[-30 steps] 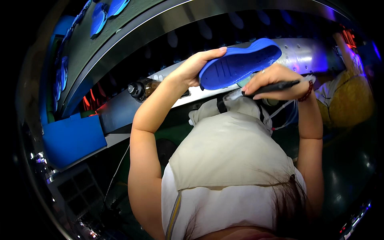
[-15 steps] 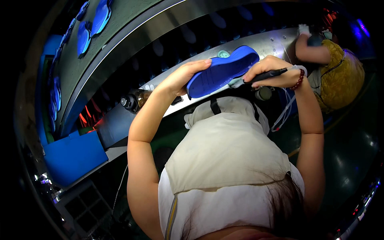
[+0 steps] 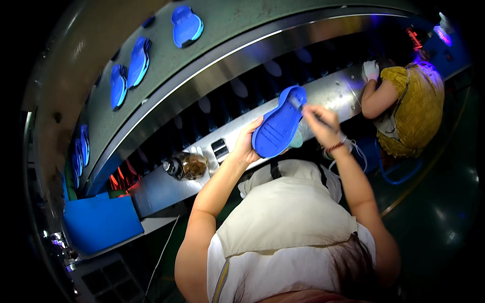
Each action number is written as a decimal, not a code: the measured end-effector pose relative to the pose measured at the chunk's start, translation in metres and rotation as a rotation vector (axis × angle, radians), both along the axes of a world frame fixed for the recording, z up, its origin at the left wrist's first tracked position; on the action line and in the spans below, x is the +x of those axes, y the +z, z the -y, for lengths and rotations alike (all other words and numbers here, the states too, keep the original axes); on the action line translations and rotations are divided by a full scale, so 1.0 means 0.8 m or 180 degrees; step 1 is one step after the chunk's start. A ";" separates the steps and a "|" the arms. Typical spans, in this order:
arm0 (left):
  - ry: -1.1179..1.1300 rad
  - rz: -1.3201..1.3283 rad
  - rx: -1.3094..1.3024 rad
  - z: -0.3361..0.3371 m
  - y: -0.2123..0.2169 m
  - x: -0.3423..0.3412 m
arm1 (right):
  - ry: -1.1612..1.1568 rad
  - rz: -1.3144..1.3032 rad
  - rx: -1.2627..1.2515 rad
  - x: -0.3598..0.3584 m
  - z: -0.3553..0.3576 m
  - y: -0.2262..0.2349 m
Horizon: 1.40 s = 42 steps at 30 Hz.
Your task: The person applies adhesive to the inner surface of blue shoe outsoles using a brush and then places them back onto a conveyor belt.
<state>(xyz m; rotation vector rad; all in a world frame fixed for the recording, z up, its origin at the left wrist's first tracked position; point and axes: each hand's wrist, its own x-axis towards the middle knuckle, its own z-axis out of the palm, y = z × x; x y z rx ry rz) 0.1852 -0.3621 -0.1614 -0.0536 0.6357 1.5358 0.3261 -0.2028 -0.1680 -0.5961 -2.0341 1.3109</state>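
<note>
In front of me my left hand (image 3: pixel 246 145) grips a blue shoe sole (image 3: pixel 275 132) by its near left edge, its hollow inner face turned up. The sole is tilted, with its far end pointing up and to the right. My right hand (image 3: pixel 323 126) is closed round a brush (image 3: pixel 298 103), whose head lies at the inside of the sole's far end; the hand is slightly blurred. A pale green cup (image 3: pixel 297 140) shows partly behind the sole's right edge.
A metal ledge (image 3: pixel 328 91) runs along a curved green conveyor (image 3: pixel 166 65) carrying several blue soles (image 3: pixel 139 60). A dark-capped bottle (image 3: pixel 187 166) stands on the ledge, left of my arm. A blue box (image 3: pixel 103 222) is at left. A co-worker in yellow (image 3: pixel 417 108) sits at right.
The sole has turned more upright, its inner face now more toward me. My right hand and the brush have moved from its near right edge to its far end. The view has shifted.
</note>
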 end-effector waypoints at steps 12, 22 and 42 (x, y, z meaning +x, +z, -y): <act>0.1250 -0.0898 0.1367 -0.130 0.156 -0.074 | 0.0576 -0.1515 -0.2933 0.081 -0.026 -0.014; 0.0988 -0.2155 0.0267 -0.313 0.146 -0.133 | 0.0135 -0.1400 -0.3329 0.073 -0.054 -0.027; 0.0182 -0.7564 -0.1400 -0.582 0.007 -0.235 | -0.0727 -0.1083 -0.4409 0.124 -0.184 -0.082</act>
